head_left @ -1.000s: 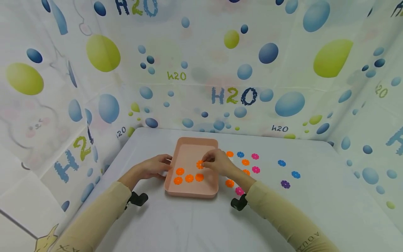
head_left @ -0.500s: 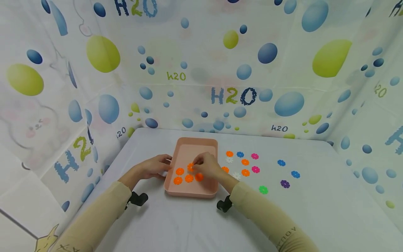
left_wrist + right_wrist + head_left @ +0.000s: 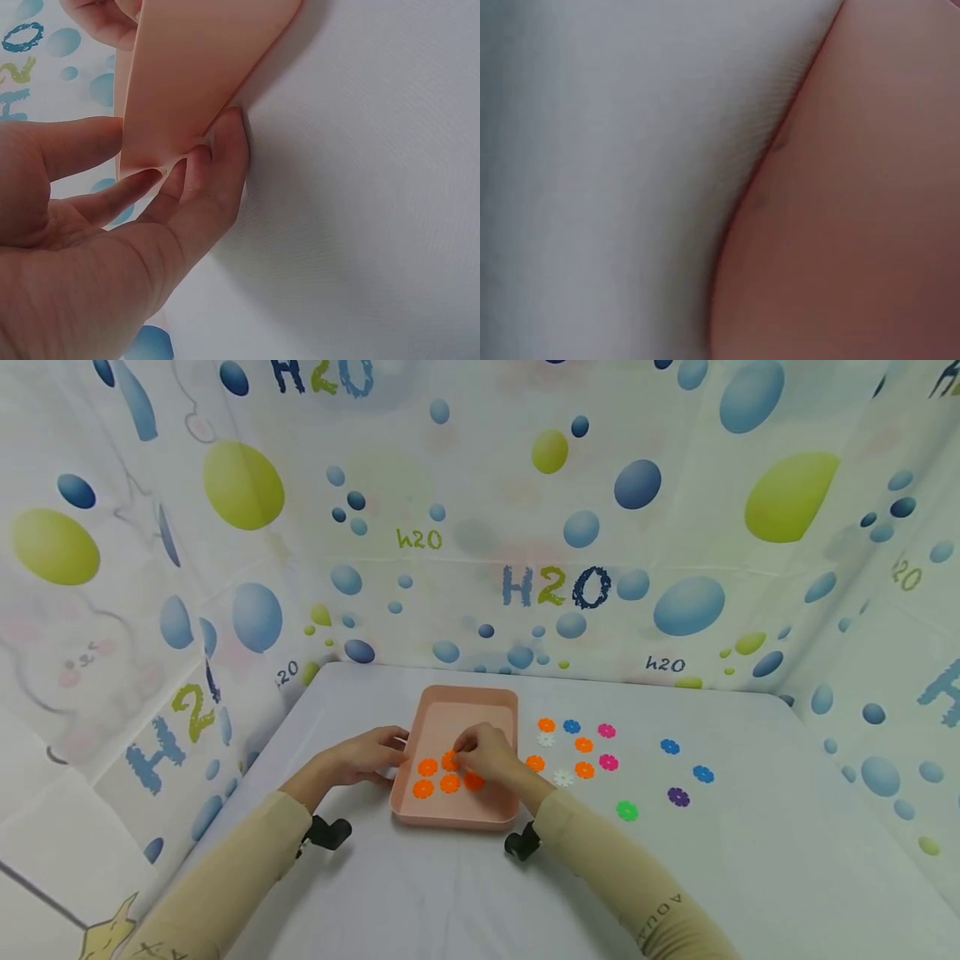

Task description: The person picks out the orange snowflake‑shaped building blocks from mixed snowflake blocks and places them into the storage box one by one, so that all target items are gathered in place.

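Observation:
A pink rectangular tray (image 3: 467,702) stands on the table with several orange flower-shaped discs in it, such as one orange disc (image 3: 423,789). My right hand (image 3: 486,752) is inside the tray, pinching another orange flower-shaped disc (image 3: 449,761) low over the floor, beside the others. At the tray's left side, my left hand (image 3: 369,755) holds the wall. The left wrist view shows the thumb against the pink wall (image 3: 187,67) and fingers curled at its lower edge. In the right wrist view only the tray's outer wall (image 3: 840,225) and the cloth appear; the hand is hidden.
Right of the tray lie loose flower-shaped discs: several orange ones (image 3: 583,745), pink ones (image 3: 608,762), white ones (image 3: 562,777), blue ones (image 3: 670,747), a green one (image 3: 627,811) and a purple one (image 3: 678,797). A patterned curtain (image 3: 465,468) closes off the back and sides.
My right hand has moved left across the tray with the orange flower-shaped disc, then slightly down, bringing it next to the other orange discs. The left hand has stayed at the tray's side.

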Available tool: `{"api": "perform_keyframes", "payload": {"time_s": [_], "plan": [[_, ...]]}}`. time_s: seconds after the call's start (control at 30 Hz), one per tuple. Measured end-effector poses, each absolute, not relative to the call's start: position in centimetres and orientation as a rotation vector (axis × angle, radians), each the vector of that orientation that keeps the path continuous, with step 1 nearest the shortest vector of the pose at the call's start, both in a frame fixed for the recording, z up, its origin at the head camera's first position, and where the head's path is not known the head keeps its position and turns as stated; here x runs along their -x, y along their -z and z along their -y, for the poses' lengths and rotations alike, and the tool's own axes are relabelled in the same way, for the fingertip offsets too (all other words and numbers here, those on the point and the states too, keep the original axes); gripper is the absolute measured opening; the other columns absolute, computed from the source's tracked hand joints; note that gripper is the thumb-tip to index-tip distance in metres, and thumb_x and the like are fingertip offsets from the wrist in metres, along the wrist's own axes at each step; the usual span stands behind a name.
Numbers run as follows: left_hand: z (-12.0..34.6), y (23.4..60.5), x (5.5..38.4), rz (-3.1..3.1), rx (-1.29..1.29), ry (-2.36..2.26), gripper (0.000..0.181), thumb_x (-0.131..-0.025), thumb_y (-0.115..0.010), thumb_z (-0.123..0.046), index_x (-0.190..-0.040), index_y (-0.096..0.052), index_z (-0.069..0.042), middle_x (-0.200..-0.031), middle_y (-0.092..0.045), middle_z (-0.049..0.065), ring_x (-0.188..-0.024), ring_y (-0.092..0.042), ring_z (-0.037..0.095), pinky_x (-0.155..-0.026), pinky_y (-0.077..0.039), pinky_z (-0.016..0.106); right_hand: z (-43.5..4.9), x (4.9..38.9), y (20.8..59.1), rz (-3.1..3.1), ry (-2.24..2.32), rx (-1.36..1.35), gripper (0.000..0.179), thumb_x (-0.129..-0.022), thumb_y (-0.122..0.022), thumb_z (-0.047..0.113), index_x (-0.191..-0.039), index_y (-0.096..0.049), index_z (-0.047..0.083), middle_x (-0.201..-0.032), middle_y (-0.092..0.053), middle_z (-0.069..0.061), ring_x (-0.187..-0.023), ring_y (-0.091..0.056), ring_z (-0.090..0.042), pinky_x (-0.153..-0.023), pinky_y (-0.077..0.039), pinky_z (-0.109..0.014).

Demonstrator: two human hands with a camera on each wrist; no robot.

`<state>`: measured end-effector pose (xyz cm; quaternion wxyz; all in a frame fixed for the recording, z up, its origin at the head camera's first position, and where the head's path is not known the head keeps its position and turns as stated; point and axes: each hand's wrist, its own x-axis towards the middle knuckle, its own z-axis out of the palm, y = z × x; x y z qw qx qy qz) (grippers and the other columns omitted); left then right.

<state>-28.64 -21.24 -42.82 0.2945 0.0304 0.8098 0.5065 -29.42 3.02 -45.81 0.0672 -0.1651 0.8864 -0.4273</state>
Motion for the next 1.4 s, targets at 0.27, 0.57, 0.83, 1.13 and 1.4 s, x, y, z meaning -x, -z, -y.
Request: {"api": "perform_keyframes", "payload": {"time_s": [0.27,0.57,0.83,1.13,1.4], "plan": [[21.2,42.7,28.4,-2.138,-0.107,-1.358,0.056,-0.103,-0.052,-0.008,-0.153,-0.031,0.004,-0.157,-0.03,0.03,-0.128,-0.051,0.04,-0.1,-0.053,0.055,-2.9,29.2,45.9,-2.668,1.262,0.458,0.007,-0.094,-0.073,0.008,-0.1,-0.076,0.006,-0.09,-0.069,-0.001,-0.08,-0.06,-0.017,-0.07,-0.056,-0.024],[21.2,42.6,28.4,-2.147,-0.108,-1.35,0.056,-0.102,-0.053,-0.008,-0.153,-0.031,0.004,-0.157,-0.03,0.03,-0.127,-0.051,0.039,-0.1,-0.053,0.054,-2.8,29.1,45.7,-2.685,1.212,0.478,0.011,-0.094,-0.072,0.008,-0.103,-0.075,0.004,-0.092,-0.069,-0.003,-0.081,-0.061,-0.018,-0.072,-0.057,-0.025],[21.2,42.6,28.5,-2.153,-0.101,-1.351,0.055,-0.102,-0.054,-0.008,-0.152,-0.033,0.004,-0.157,-0.03,0.03,-0.125,-0.053,0.039,-0.098,-0.055,0.053,-3.9,29.0,44.4,-2.774,1.123,0.54,0.022,-0.093,-0.074,0.009,-0.111,-0.073,-0.001,-0.1,-0.069,-0.008,-0.09,-0.06,-0.021,-0.083,-0.057,-0.031],[21.4,42.6,28.5,-2.15,-0.112,-1.36,0.056,-0.102,-0.054,-0.008,-0.152,-0.032,0.004,-0.157,-0.031,0.03,-0.125,-0.053,0.039,-0.098,-0.054,0.054,-6.4,28.6,42.2,-2.786,1.073,0.597,0.027,-0.092,-0.076,0.013,-0.114,-0.07,-0.002,-0.101,-0.068,-0.009,-0.09,-0.06,-0.021,-0.081,-0.056,-0.033],[21.3,42.9,28.5,-2.147,-0.108,-1.374,0.056,-0.102,-0.054,-0.008,-0.152,-0.033,0.004,-0.156,-0.032,0.03,-0.124,-0.054,0.038,-0.097,-0.055,0.053,-10.6,27.8,41.3,-2.791,1.067,0.577,0.027,-0.094,-0.074,0.014,-0.116,-0.07,-0.001,-0.103,-0.067,-0.007,-0.095,-0.059,-0.022,-0.079,-0.055,-0.031]]}}
